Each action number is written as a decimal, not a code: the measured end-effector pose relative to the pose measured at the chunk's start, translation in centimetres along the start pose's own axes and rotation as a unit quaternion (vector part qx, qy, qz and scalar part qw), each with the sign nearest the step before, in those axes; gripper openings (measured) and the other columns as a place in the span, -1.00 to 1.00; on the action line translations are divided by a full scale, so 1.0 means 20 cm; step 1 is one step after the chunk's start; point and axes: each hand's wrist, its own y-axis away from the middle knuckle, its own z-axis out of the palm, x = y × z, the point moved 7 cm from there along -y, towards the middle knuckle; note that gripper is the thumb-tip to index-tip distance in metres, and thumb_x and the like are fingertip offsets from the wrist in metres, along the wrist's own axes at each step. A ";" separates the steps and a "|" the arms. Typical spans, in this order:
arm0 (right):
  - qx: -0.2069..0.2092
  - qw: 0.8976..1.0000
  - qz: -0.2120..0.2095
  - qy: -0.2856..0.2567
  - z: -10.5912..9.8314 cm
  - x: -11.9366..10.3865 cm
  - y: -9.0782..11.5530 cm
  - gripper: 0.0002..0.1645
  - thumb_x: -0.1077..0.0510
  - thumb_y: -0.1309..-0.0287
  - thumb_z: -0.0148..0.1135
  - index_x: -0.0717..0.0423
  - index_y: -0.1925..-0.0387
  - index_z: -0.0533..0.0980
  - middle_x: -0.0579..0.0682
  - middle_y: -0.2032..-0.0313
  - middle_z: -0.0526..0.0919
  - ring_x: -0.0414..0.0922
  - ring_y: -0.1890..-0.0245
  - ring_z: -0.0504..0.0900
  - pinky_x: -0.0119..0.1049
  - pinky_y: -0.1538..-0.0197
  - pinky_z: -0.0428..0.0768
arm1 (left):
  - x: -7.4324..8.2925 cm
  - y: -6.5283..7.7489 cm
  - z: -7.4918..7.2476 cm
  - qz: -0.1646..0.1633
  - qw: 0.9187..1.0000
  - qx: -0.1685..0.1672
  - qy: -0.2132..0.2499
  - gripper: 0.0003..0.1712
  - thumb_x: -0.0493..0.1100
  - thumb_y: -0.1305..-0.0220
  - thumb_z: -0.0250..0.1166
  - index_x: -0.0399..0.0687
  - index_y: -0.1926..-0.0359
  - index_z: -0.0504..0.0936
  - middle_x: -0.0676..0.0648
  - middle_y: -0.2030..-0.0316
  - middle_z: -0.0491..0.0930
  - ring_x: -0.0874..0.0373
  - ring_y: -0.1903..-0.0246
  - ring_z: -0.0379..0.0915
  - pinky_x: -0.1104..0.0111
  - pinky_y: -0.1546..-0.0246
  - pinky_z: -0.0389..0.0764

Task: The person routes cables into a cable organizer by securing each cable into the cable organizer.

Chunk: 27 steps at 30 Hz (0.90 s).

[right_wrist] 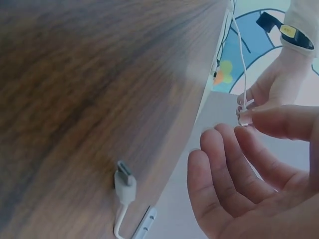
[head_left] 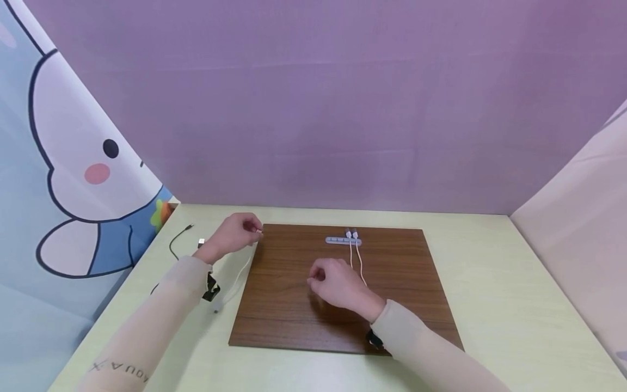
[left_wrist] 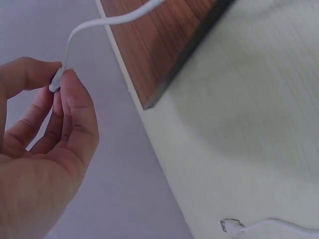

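Head view shows, at far left, a curtain (head_left: 73,163) printed with a white cartoon figure. On the pale table (head_left: 509,283) beside it lie a dark cable (head_left: 181,232) and a white USB plug (head_left: 202,242), the latter near the left wrist. The left hand (head_left: 236,233) is at the far left corner of a brown board (head_left: 284,294), thumb and fingertips pinching one end of a white cable (left_wrist: 109,21). Further right, the right hand (head_left: 338,283) is over the middle of the board, its fingers loosely curved, thumb and forefinger tips close together, with nothing visibly gripped. Beyond it, two thin white leads (head_left: 350,253) reach the right end of a slotted strip (head_left: 335,240) near the board's far edge. Pale cloth (head_left: 583,228) hangs at far right.
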 end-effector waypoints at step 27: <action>-0.053 0.998 0.018 -0.035 0.08 -0.02 -0.01 -0.88 0.13 -0.24 0.34 0.08 0.23 0.64 -0.19 0.50 0.59 -0.24 0.46 0.55 -0.27 0.29 0.55 | 0.31 0.02 0.06 0.069 0.997 0.003 0.043 -0.78 -0.22 -0.27 0.36 -0.26 0.12 0.64 -0.09 0.31 0.63 0.06 0.30 0.56 0.23 0.27 0.61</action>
